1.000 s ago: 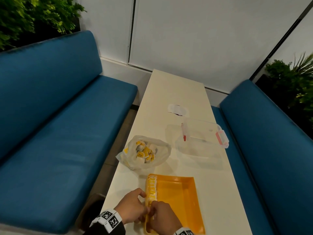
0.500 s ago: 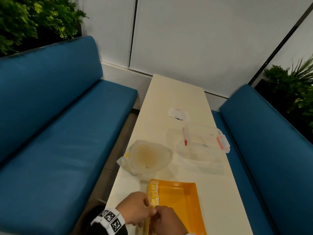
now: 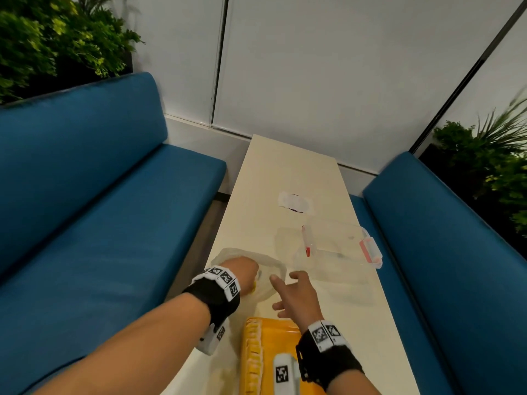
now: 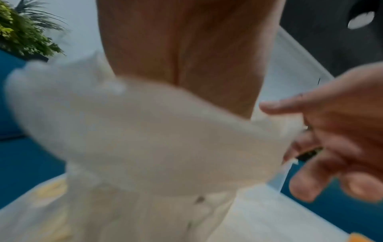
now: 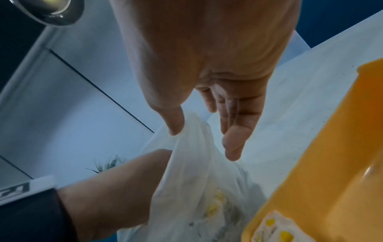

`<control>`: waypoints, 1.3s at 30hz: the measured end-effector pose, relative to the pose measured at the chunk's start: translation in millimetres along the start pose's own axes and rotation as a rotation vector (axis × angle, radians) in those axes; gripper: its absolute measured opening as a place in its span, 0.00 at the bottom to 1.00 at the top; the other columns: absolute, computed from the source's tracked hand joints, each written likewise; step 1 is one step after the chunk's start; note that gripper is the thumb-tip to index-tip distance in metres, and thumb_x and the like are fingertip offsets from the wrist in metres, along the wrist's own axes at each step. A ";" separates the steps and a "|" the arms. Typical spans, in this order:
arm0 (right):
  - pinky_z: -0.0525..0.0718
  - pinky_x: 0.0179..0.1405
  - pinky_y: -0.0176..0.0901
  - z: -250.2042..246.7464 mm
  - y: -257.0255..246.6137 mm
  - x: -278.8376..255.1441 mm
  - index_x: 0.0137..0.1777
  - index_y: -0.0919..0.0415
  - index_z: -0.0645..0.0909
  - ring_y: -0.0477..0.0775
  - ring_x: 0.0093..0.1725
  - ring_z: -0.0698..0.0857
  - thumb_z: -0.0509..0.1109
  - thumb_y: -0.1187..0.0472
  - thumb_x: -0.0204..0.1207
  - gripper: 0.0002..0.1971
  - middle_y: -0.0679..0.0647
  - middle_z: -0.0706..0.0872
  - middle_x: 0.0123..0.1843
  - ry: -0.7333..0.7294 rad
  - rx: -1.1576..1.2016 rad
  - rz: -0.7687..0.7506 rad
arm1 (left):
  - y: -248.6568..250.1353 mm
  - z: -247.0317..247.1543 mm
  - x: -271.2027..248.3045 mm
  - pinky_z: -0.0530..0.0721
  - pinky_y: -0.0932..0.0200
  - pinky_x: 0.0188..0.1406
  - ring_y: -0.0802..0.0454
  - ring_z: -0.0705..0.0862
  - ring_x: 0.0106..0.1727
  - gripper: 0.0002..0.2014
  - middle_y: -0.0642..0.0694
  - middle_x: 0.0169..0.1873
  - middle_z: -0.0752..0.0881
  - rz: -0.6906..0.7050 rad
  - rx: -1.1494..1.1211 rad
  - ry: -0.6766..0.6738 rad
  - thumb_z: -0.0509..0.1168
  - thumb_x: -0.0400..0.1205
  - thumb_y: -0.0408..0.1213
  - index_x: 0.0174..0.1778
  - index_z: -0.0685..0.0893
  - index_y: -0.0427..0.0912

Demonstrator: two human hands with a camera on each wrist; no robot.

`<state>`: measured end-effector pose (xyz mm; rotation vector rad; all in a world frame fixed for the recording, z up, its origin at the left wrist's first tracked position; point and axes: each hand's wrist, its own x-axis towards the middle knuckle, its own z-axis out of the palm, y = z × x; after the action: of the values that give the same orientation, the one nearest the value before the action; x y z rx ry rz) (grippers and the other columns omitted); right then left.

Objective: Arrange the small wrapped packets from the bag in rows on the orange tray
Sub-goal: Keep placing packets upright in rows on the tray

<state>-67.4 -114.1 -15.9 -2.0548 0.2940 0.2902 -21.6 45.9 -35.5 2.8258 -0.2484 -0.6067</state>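
Bag of thin whitish plastic sits on the cream table at twelve o'clock from the orange tray, just beyond its far edge. My left hand is pushed down into the bag's mouth from seven o'clock; the plastic hides my fingers there, so I cannot tell whether they are curled, spread or closed on anything. The left wrist view is blurred and shows only my palm going into the pale film.

My right hand hangs at the bag's three o'clock side, fingers loosely spread and fairly straight. In the right wrist view my thumb touches the bag's upper rim while the forefinger stands a little apart from it; whether that counts as a pinch I cannot tell.

Small wrapped packets, white with yellow marks, show faintly through the bag's wall. More of them stand in one row along the tray's nine o'clock wall. The tray lies at six o'clock on the table, partly under my right wrist.

A clear lidded box with red clips rests at two o'clock from the bag, well apart from it. Blue benches run along both sides of the table.
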 end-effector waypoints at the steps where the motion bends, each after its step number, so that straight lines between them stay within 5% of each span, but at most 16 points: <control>1: 0.89 0.27 0.45 2.1 -1.4 4.2 0.68 0.54 0.66 0.57 0.35 0.92 0.74 0.49 0.78 0.25 0.58 0.88 0.45 -0.006 0.010 0.002 | -0.8 5.0 6.8 0.83 0.48 0.62 0.39 0.85 0.64 0.15 0.40 0.65 0.85 0.016 0.019 -0.012 0.65 0.84 0.33 0.67 0.83 0.42; 4: 0.90 0.29 0.48 6.3 0.8 10.4 0.64 0.59 0.71 0.61 0.34 0.92 0.70 0.62 0.79 0.16 0.59 0.88 0.43 -0.013 0.004 -0.026 | -4.6 22.8 23.0 0.81 0.53 0.67 0.40 0.81 0.71 0.20 0.43 0.72 0.81 0.037 0.024 -0.058 0.66 0.85 0.35 0.75 0.77 0.45; 6: 0.90 0.31 0.52 8.8 6.0 9.6 0.61 0.61 0.76 0.60 0.30 0.91 0.66 0.68 0.78 0.12 0.61 0.89 0.41 -0.021 -0.019 -0.039 | -8.1 34.8 31.6 0.78 0.63 0.63 0.43 0.79 0.74 0.20 0.47 0.75 0.79 -0.015 -0.069 -0.085 0.59 0.89 0.46 0.77 0.76 0.51; 8: 0.90 0.31 0.52 10.5 10.4 7.0 0.59 0.60 0.77 0.58 0.27 0.90 0.64 0.69 0.78 0.11 0.62 0.89 0.39 -0.030 -0.037 -0.044 | -11.8 43.9 42.0 0.76 0.52 0.64 0.43 0.80 0.72 0.22 0.50 0.74 0.81 -0.053 -0.111 -0.042 0.51 0.86 0.60 0.72 0.78 0.59; 11: 0.91 0.33 0.57 9.8 12.6 4.0 0.56 0.58 0.76 0.60 0.27 0.90 0.63 0.70 0.78 0.11 0.63 0.88 0.38 -0.021 -0.031 -0.064 | -10.1 42.4 43.7 0.73 0.54 0.67 0.46 0.79 0.71 0.19 0.51 0.70 0.82 -0.111 -0.200 -0.117 0.57 0.87 0.56 0.70 0.81 0.55; 14: 0.91 0.34 0.61 5.4 9.2 3.5 0.55 0.57 0.78 0.62 0.28 0.90 0.63 0.70 0.77 0.11 0.63 0.88 0.35 -0.005 -0.007 -0.093 | -14.1 45.1 49.9 0.73 0.58 0.56 0.44 0.81 0.59 0.14 0.46 0.57 0.85 -0.152 -0.235 -0.121 0.61 0.85 0.50 0.60 0.84 0.48; 18: 0.91 0.37 0.63 0.8 0.5 -1.3 0.52 0.54 0.78 0.61 0.28 0.90 0.62 0.69 0.76 0.11 0.60 0.87 0.31 -0.010 -0.004 -0.145 | -28.1 66.6 82.1 0.78 0.50 0.59 0.44 0.84 0.57 0.21 0.46 0.56 0.88 -0.119 -0.166 -0.067 0.58 0.73 0.62 0.52 0.84 0.52; 21: 0.91 0.37 0.63 0.2 -2.5 -2.9 0.51 0.53 0.78 0.61 0.28 0.90 0.62 0.69 0.77 0.11 0.58 0.86 0.27 -0.015 -0.015 -0.155 | -20.1 55.5 71.1 0.75 0.57 0.43 0.48 0.80 0.43 0.09 0.47 0.46 0.86 -0.168 -0.266 -0.116 0.60 0.78 0.50 0.42 0.82 0.51; 24: 0.90 0.36 0.65 -0.2 -1.5 -1.0 0.51 0.55 0.79 0.63 0.28 0.90 0.62 0.70 0.76 0.10 0.57 0.86 0.26 -0.006 -0.009 -0.156 | -14.8 47.6 57.6 0.70 0.64 0.41 0.53 0.69 0.56 0.07 0.48 0.56 0.73 -0.078 -0.294 -0.185 0.56 0.91 0.34 0.58 0.76 0.49; 27: 0.91 0.35 0.64 -1.2 -1.8 -1.0 0.52 0.56 0.79 0.63 0.28 0.90 0.63 0.70 0.77 0.10 0.59 0.85 0.29 -0.008 0.007 -0.154 | -18.6 54.8 68.2 0.71 0.58 0.49 0.47 0.80 0.49 0.06 0.48 0.48 0.82 -0.147 -0.320 -0.104 0.58 0.86 0.46 0.46 0.78 0.51; 29: 0.92 0.35 0.61 -2.4 -3.6 -2.7 0.53 0.57 0.79 0.63 0.28 0.90 0.63 0.70 0.77 0.10 0.60 0.85 0.31 -0.016 0.019 -0.151 | -25.0 64.4 80.9 0.76 0.54 0.51 0.44 0.85 0.51 0.12 0.46 0.48 0.86 -0.192 -0.292 -0.064 0.55 0.84 0.53 0.46 0.81 0.54; 32: 0.92 0.34 0.58 -3.6 -4.0 -4.4 0.53 0.56 0.79 0.63 0.29 0.90 0.63 0.70 0.78 0.10 0.57 0.84 0.30 -0.022 0.025 -0.145 | -24.2 68.0 77.5 0.75 0.52 0.58 0.44 0.83 0.55 0.16 0.45 0.59 0.87 -0.131 -0.198 -0.020 0.54 0.88 0.51 0.61 0.83 0.50; 36: 0.92 0.35 0.60 -4.4 -1.5 -4.2 0.51 0.56 0.78 0.65 0.29 0.90 0.63 0.71 0.77 0.09 0.56 0.83 0.31 -0.015 0.041 -0.136 | -9.9 60.4 63.5 0.71 0.57 0.48 0.49 0.77 0.47 0.06 0.46 0.44 0.83 -0.122 -0.155 -0.028 0.60 0.88 0.39 0.53 0.82 0.46; 39: 0.92 0.33 0.57 -3.2 -0.8 -2.6 0.52 0.57 0.79 0.64 0.29 0.90 0.64 0.71 0.77 0.09 0.58 0.82 0.35 -0.017 0.045 -0.129 | -7.3 58.6 59.9 0.74 0.55 0.54 0.47 0.81 0.53 0.12 0.43 0.53 0.86 -0.125 -0.080 0.008 0.59 0.88 0.36 0.63 0.84 0.40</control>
<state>-69.3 -116.3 -12.8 -2.0157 0.1555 0.2207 8.4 28.6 -112.1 2.7810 -0.0453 -0.6171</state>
